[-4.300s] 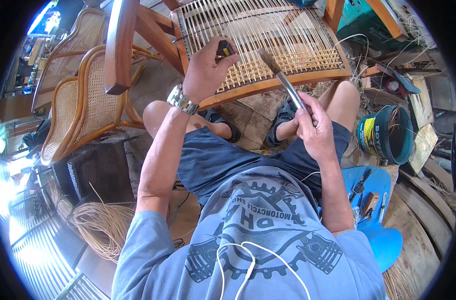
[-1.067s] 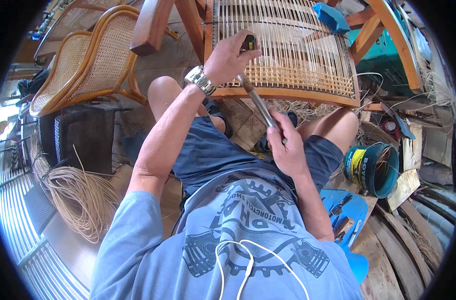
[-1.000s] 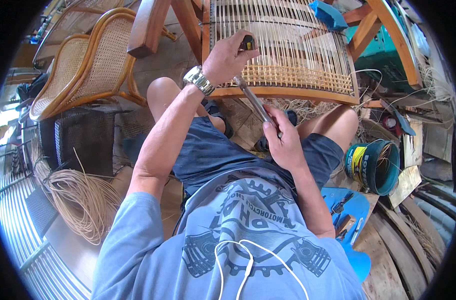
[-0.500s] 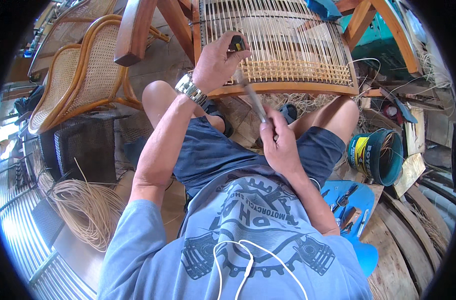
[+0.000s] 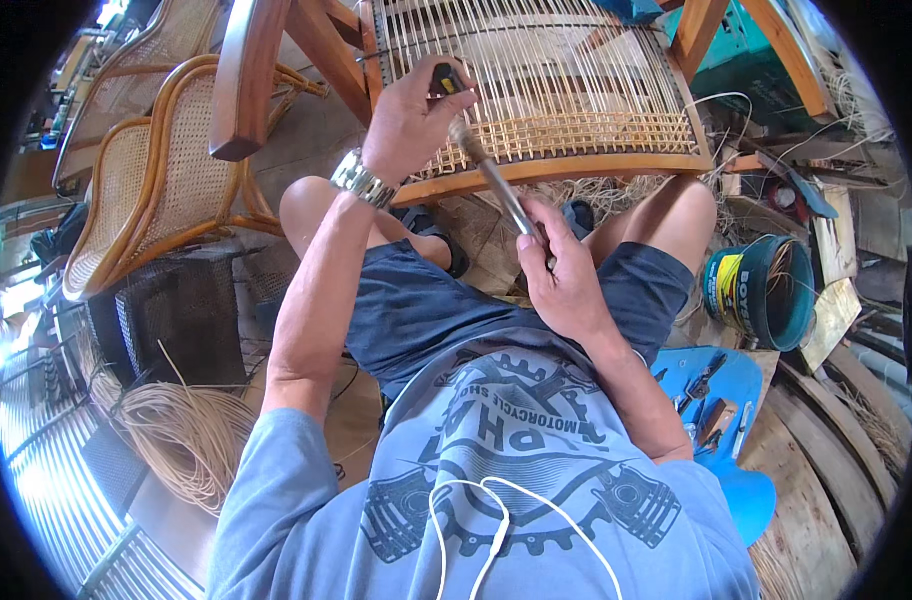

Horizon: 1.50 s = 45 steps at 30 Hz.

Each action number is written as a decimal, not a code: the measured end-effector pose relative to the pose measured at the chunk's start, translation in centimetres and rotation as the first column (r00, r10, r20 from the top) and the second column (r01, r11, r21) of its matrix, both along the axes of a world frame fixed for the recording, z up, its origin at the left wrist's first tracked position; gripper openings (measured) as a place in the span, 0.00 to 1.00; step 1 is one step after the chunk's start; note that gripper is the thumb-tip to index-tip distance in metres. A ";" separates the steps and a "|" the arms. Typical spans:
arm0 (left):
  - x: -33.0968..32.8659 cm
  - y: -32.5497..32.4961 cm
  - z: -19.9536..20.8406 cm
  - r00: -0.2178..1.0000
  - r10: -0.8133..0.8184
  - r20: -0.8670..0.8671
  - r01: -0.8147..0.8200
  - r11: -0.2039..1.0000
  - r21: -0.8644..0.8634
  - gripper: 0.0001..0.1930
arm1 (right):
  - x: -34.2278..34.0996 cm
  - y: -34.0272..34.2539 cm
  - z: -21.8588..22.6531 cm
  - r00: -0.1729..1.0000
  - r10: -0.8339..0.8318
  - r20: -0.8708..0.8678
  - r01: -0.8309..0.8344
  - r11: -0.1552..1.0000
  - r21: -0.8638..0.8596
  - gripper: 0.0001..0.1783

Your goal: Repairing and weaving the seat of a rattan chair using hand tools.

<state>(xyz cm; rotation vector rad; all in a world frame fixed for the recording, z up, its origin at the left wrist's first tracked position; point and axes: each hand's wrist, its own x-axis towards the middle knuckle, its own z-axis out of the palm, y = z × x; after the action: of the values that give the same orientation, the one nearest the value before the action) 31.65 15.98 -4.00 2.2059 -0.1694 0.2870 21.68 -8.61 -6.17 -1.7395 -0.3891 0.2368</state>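
Note:
My left hand is closed around a black handle with a yellow mark, over the left front part of the cane seat. What the handle ends in is hidden. In my right hand is a metal-shafted tool, held by its near end, just above my lap. Its brownish, thicker far end comes up close to my left fingers; I cannot tell its exact kind. Pale strands run lengthwise across the seat, with a band of crosswise weaving along the front edge of its wooden frame.
Finished cane chairs stand at the left, above a coil of rattan strands. A green bucket lies tipped at the right. Nearer, a blue plastic seat holds several tools. Wood scraps lie at the lower right.
The seat and surroundings have shifted slightly in view. My left hand still grips the handle, and the tool in my right hand has shifted a little up and left with it.

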 end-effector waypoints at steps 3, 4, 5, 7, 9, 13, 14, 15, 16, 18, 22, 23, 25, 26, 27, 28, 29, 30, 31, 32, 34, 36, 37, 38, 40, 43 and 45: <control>-0.6 0.3 0.6 0.999 0.007 0.047 -0.005 1.000 -0.026 0.11 | -1.0 -1.2 1.7 0.989 0.094 -0.111 -0.100 0.994 -0.048 0.22; -0.7 0.5 0.5 0.998 -0.007 0.061 0.010 0.999 -0.050 0.11 | -1.2 -1.5 2.1 0.989 0.096 -0.112 -0.102 0.994 -0.048 0.22; -0.7 0.6 0.4 0.997 -0.020 0.076 0.026 0.997 -0.074 0.12 | -1.3 -1.7 2.3 0.979 0.092 -0.183 -0.104 0.993 -0.054 0.22; -0.7 0.3 0.7 0.999 -0.011 0.035 0.013 0.998 -0.055 0.12 | -1.4 -2.0 2.3 0.964 0.081 -0.254 -0.100 0.993 -0.063 0.22; -0.5 0.1 0.6 1.000 -0.001 -0.004 0.000 0.999 -0.033 0.12 | -1.3 -2.0 2.0 0.975 0.073 -0.212 -0.089 0.994 -0.068 0.21; 0.0 -0.6 0.5 1.000 -0.008 0.001 0.008 0.999 0.032 0.10 | -1.1 -0.9 1.5 0.985 0.102 -0.139 -0.109 0.993 -0.043 0.21; 0.0 -0.9 0.7 1.000 -0.024 -0.015 0.024 0.999 0.035 0.10 | -0.9 -0.6 0.9 0.990 0.104 -0.092 -0.108 0.993 -0.040 0.21; 0.0 -0.8 0.6 1.000 -0.024 -0.014 0.024 0.999 0.035 0.10 | -0.7 -0.3 0.8 0.993 0.111 -0.044 -0.112 0.993 -0.039 0.21; 0.2 -0.6 0.5 0.999 -0.034 -0.011 0.035 0.999 0.023 0.11 | -0.6 0.1 0.8 0.993 0.111 -0.044 -0.113 0.993 -0.038 0.21; 0.1 -0.4 0.5 0.999 -0.046 -0.008 0.047 0.999 0.010 0.11 | -0.5 0.8 1.0 0.986 -0.062 -0.158 0.052 0.996 -0.071 0.21; -0.7 0.4 1.3 0.997 -0.041 0.070 0.044 0.999 -0.031 0.11 | -1.5 0.5 1.2 1.000 -0.021 0.021 0.021 1.000 -0.011 0.22; -0.8 0.5 1.4 0.997 -0.042 0.072 0.044 0.999 -0.020 0.11 | -1.9 0.4 1.2 1.000 0.019 -0.009 -0.019 1.000 -0.018 0.22; -0.9 0.3 0.9 0.998 -0.045 0.041 0.047 0.998 -0.040 0.11 | -2.3 0.3 1.0 0.998 0.058 -0.038 -0.059 0.998 -0.025 0.22; -0.9 0.2 0.6 0.999 -0.049 0.011 0.050 0.997 -0.061 0.11 | -2.4 0.3 0.6 0.995 0.080 -0.060 -0.081 0.996 -0.022 0.22; -0.9 0.1 0.6 0.999 -0.050 0.009 0.051 0.997 -0.061 0.11 | -2.5 0.5 0.7 0.991 0.102 -0.084 -0.104 0.994 -0.018 0.22; -1.0 -0.1 0.5 0.999 -0.035 -0.036 0.034 0.999 -0.036 0.11 | -2.5 0.4 0.9 0.991 0.101 -0.085 -0.103 0.995 -0.017 0.22; -1.1 -0.2 0.5 0.997 -0.019 -0.080 0.018 1.000 -0.010 0.12 | -2.3 0.2 1.2 0.987 0.129 -0.098 -0.136 0.989 -0.061 0.22; -1.0 -0.4 0.5 0.996 -0.022 -0.081 0.021 1.000 -0.010 0.12 | -2.2 0.1 1.4 0.982 0.155 -0.111 -0.166 0.980 -0.106 0.22; -1.0 -0.7 0.5 0.998 -0.032 -0.061 0.031 0.999 -0.008 0.12 | -2.1 0.1 1.3 0.982 0.151 -0.112 -0.163 0.981 -0.106 0.22; -1.1 -0.8 0.5 0.998 -0.042 -0.040 0.041 0.999 -0.006 0.12 | -2.1 0.1 1.1 0.994 0.050 -0.098 -0.059 0.994 -0.095 0.21; -1.4 -0.9 1.3 0.995 -0.021 -0.099 0.020 1.000 -0.010 0.11 | -1.6 -0.4 1.8 0.982 -0.017 -0.191 0.006 0.998 -0.062 0.21; -1.7 -0.7 1.5 0.987 0.001 -0.158 -0.002 1.000 -0.012 0.11 | -1.8 -1.2 2.2 0.987 0.024 -0.158 -0.033 0.998 -0.056 0.21; -1.9 -0.4 1.3 0.997 -0.042 -0.072 0.040 0.998 -0.041 0.11 | -1.9 -1.3 2.4 0.990 0.067 -0.125 -0.074 0.996 -0.052 0.21; -2.0 -0.2 1.1 0.996 -0.083 0.016 0.083 0.994 -0.066 0.11 | -2.1 -1.4 2.4 0.990 0.067 -0.126 -0.074 0.996 -0.051 0.21; -2.2 -0.6 0.7 0.996 -0.079 -0.039 0.076 0.995 -0.068 0.11 | -2.2 -1.5 2.4 0.977 0.125 -0.172 -0.133 0.990 -0.039 0.21; -2.3 -1.0 0.6 0.992 -0.063 -0.110 0.057 0.997 -0.058 0.11 | -2.3 -1.6 1.8 0.985 0.141 -0.104 -0.147 0.987 -0.057 0.21; -2.4 -1.0 0.9 0.991 -0.053 -0.126 0.047 0.998 -0.049 0.11 | -2.5 -2.0 1.9 0.988 0.082 -0.127 -0.092 0.993 -0.079 0.21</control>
<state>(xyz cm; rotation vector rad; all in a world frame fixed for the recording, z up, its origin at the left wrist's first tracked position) 29.26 15.01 -3.10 2.1636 -0.1462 0.1212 19.20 -10.64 -4.22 -1.7820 -0.3693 0.4276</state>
